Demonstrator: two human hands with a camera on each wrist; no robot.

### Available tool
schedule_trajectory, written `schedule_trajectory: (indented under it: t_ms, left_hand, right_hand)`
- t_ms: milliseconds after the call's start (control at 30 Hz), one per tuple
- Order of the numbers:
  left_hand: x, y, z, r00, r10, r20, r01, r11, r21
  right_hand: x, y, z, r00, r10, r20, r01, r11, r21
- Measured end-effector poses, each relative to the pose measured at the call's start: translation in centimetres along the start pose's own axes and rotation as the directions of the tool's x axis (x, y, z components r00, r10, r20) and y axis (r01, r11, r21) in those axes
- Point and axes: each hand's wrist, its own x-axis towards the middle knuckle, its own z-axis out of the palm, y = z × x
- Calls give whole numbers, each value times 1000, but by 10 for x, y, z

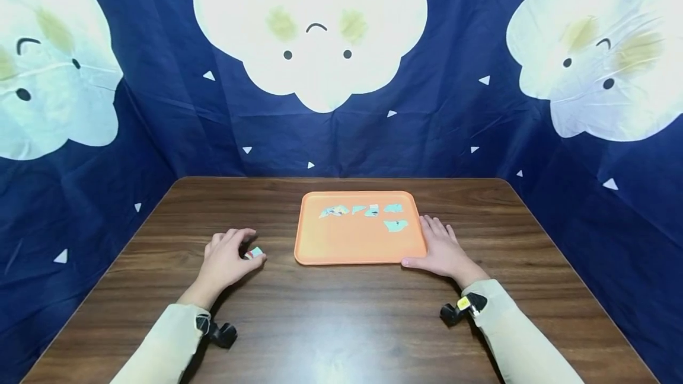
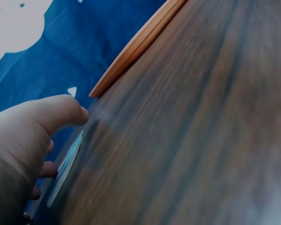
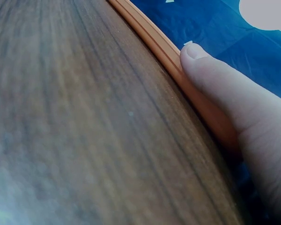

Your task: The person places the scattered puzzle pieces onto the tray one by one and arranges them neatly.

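My left hand is at the table's left, its thumb and fingers spread around a small flat piece coloured pale blue, white and red. In the left wrist view this piece lies low at the tabletop, with a gap between thumb tip and fingertips. An orange tray lies in the middle. My right hand rests against its right side, fingers extended along the rim and thumb at the near corner. The right wrist view has the thumb touching the tray's edge. Several irregular pale-blue printed pieces lie on the tray.
The brown wooden table extends all around the tray. Behind and beside it hangs a dark blue cloth with white clouds. Each wrist carries a small black camera.
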Motion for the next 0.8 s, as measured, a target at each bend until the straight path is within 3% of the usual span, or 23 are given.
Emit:
schedule_trajectory:
  t_ms: [233,467,800]
  left_hand:
    - [-5,-10,0,999,27,-36,-25,999,44]
    - [-8,-7,2,996,62,-64,-60,998,34]
    - [-3,-7,6,990,95,-101,-93,995,27]
  right_hand:
    - [3,-2,0,1000,-9,-11,9,1000,-1]
    - [1,-1,1,1000,-12,-6,12,1000,-11]
    - [1,2,2,1000,-7,-11,7,1000,-11]
